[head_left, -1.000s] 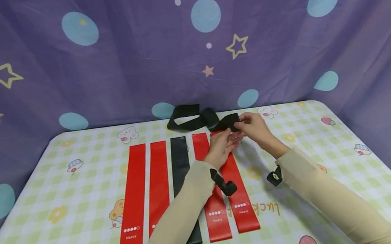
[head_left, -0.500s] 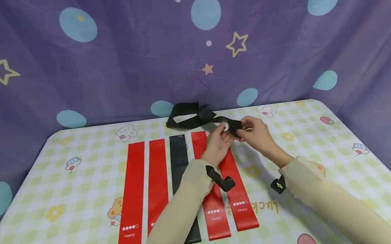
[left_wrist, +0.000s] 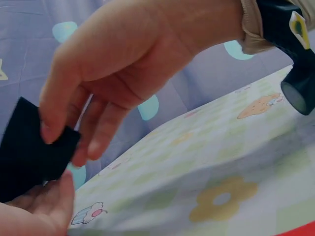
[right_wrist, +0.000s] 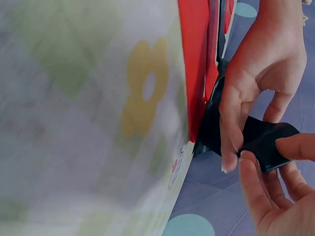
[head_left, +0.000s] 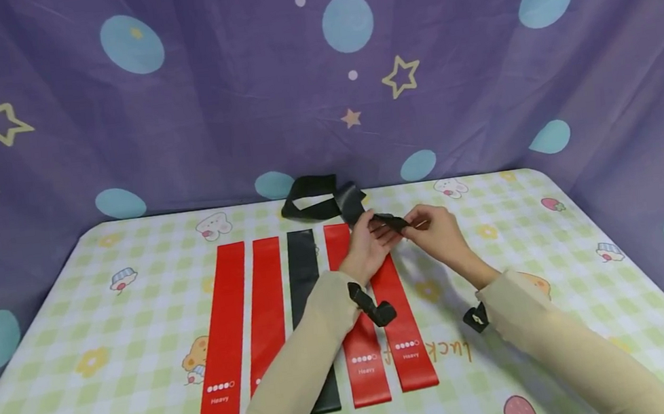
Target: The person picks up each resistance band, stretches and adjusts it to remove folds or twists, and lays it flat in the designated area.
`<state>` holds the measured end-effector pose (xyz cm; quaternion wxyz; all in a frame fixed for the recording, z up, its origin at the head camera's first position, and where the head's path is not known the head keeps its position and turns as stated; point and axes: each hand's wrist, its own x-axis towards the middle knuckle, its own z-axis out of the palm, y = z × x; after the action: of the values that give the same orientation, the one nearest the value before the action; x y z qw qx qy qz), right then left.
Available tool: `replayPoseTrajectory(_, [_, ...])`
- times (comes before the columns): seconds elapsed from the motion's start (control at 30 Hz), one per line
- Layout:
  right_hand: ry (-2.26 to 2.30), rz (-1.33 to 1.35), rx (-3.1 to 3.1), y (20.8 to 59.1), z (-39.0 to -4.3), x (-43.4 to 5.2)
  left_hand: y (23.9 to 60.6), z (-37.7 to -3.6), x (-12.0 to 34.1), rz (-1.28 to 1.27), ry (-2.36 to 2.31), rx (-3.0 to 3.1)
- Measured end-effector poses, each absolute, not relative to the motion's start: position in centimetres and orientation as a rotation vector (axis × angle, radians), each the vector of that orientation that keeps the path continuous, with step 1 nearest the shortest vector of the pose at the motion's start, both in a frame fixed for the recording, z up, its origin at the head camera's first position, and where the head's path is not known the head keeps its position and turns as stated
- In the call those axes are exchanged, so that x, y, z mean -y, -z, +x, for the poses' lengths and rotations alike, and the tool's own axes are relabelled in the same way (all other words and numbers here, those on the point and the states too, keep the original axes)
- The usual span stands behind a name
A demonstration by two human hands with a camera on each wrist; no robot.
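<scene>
A loose black elastic band [head_left: 331,199] lies twisted at the far edge of the table. One end of it [head_left: 394,221] is lifted and pinched between both hands. My left hand [head_left: 379,229] grips that end from the left, and my right hand [head_left: 415,225] pinches it from the right. In the left wrist view the right hand [left_wrist: 123,73] holds the black band [left_wrist: 27,152] by thumb and fingers. The right wrist view shows the left hand [right_wrist: 266,73] and the right hand's fingers [right_wrist: 268,196] on the same band [right_wrist: 263,140].
Three red bands [head_left: 223,329] [head_left: 266,303] [head_left: 405,335] and one black band [head_left: 304,271] lie flat side by side on the checked tablecloth [head_left: 559,256]. Another red one [head_left: 341,247] is partly under my left forearm. A purple curtain [head_left: 174,116] hangs close behind.
The held end of the black band has gone from a wide fold to a thin, flattened strip between the hands. Both hands have shifted slightly.
</scene>
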<state>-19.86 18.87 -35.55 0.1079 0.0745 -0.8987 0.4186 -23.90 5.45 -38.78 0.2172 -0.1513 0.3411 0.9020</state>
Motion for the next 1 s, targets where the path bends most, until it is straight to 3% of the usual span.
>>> replayPoseTrajectory(0.3, [-1.124, 0.300, 2.678, 36.3, -19.1, -20.1, 39.0, -24.2, -5.1, -0.469, -2.471, -1.126])
replayPoseTrajectory(0.47, [-1.199, 0.214, 2.703, 36.8, -18.5, -20.4, 38.8, -24.3, -5.4, -0.463, -2.475, -1.154])
replayPoseTrajectory(0.77, [-2.353, -0.218, 2.286, 36.8, -18.4, -20.2, 38.4, -24.3, -5.3, -0.409, -2.475, -1.191])
replayPoseTrajectory(1.0, [-2.580, -0.261, 2.156, 36.8, -17.9, -20.1, 38.3, -24.3, -5.4, -0.415, -2.478, -1.201])
